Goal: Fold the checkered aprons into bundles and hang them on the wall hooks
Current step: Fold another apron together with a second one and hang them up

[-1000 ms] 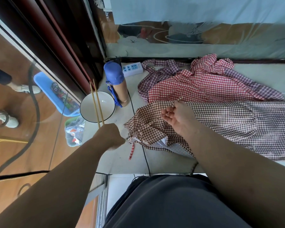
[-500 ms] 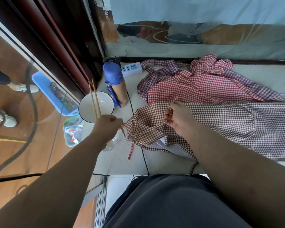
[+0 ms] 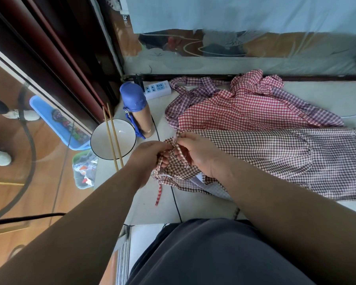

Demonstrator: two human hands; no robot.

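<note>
Status: early stage. Ledge [image 3: 197, 208]: pale, smooth tile, carries both aprons. Brown apron [image 3: 275, 157]: spread w/ wrinkles across the near right side, not folded, not bundled. Red apron [image 3: 245, 114]: just behind it, crumpled, edges touching, no hand on it. No wall hooks in view, so 0 of 2 hung; folding, bundling and hanging all remain. Left hand [image 3: 146, 159] and right hand [image 3: 199, 155]: close together at the brown apron's left end, fingers curled, both pinching its tie [image 3: 178, 150]; prob. gathering or knotting, exact step unclear. Materials: aprons look like thin woven cloth, small check, limp. Tie is a narrow flat strip of the same cloth
</note>
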